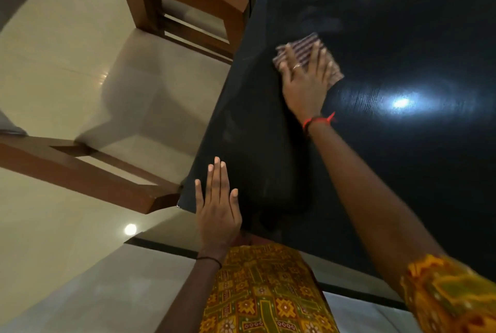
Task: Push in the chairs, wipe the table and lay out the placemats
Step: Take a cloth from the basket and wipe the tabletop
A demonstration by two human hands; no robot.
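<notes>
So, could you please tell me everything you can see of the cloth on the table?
The cloth is a small striped fabric piece, pale with dark stripes, blurred by motion. It lies flat on the dark glossy table, near its left edge, pressed down under the right hand, whose spread fingers cover most of it.

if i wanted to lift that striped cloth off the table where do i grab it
Pinch the far corner of the striped cloth poking out past the right hand, coming from the far side. The cloth lies flat on the table, and the palm covers most of it.
</notes>
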